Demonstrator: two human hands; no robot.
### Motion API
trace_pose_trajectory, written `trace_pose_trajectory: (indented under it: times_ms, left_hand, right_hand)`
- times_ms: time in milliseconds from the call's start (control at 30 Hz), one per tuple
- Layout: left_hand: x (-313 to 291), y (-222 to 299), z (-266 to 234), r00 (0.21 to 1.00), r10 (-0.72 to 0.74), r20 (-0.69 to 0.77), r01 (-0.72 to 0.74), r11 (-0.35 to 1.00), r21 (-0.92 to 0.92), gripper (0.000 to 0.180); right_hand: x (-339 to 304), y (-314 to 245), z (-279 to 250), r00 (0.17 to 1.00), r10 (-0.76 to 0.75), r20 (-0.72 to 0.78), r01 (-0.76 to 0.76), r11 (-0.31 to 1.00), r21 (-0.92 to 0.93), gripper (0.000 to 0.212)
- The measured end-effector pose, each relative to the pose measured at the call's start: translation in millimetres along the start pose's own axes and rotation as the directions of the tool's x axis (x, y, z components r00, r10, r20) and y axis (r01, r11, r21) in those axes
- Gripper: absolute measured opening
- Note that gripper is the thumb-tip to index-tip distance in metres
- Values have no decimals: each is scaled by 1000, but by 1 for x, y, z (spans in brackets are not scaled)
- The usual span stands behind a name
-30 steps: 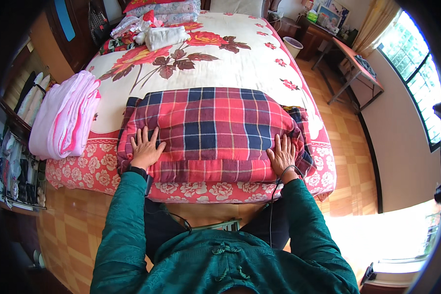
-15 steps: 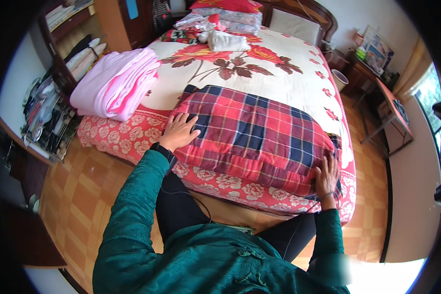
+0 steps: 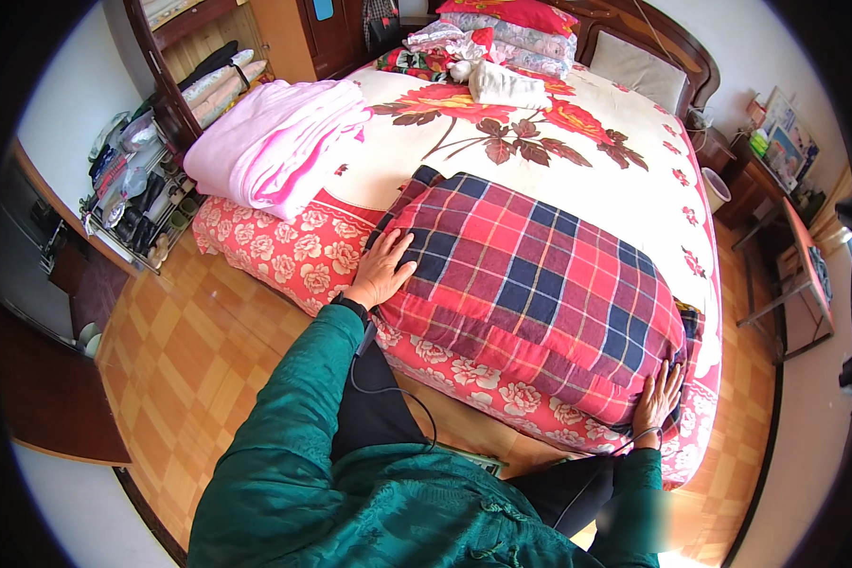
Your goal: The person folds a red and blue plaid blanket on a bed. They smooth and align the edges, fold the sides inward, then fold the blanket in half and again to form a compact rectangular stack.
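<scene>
A folded plaid quilt point(image 3: 540, 275), red and navy with pale lines, lies as a thick bundle along the near edge of the bed. My left hand point(image 3: 381, 269) rests on its left end, fingers spread and flat against the cloth. At the other end, my right hand point(image 3: 659, 405) presses its near right corner, fingers stretched out and pointing away from me. Neither hand grips the fabric. Beneath the quilt is a red flowered bed cover point(image 3: 303, 248), and farther back a cream sheet point(image 3: 577, 180) with large red flowers.
A folded pink blanket point(image 3: 265, 142) sits on the bed's left side. Toward the headboard point(image 3: 701, 47) lie a white folded cloth point(image 3: 508, 85) and stacked pillows point(image 3: 530, 38). A shoe rack point(image 3: 156, 213) stands at left, a desk point(image 3: 805, 256) at right. A thin cable point(image 3: 407, 393) hangs by my legs.
The view has swung, so the bed and quilt sit lower and farther right. Both hands stay at the quilt's ends, with no clear change in its shape.
</scene>
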State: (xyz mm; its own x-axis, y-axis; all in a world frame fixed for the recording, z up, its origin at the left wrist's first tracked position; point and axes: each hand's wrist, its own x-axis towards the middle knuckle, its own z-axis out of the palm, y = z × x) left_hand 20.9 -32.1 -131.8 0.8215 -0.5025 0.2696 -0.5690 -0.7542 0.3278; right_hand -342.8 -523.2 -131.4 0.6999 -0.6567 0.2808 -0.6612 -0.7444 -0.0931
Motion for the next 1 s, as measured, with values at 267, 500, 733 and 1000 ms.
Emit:
trace_pose_trajectory:
  times_ms: [267, 500, 733, 1000]
  left_hand:
    - [5, -2, 11, 999, -54, 5, 54, 998, 42, 64]
    - [0, 7, 3, 986, 43, -160, -37, 998, 42, 58]
    - [-1, 10, 3, 997, -73, -14, 74, 992, 104, 63]
    - [-2, 10, 3, 998, -61, -25, 63, 990, 125, 64]
  right_hand:
    - [0, -3, 4, 1000, -4, -5, 4, 999, -34, 55]
    - [-3, 3, 3, 998, -45, -47, 39, 992, -118, 53]
    - [0, 7, 8, 998, -34, -51, 28, 992, -124, 54]
    - [-2, 5, 5, 998, -25, -56, 18, 992, -127, 54]
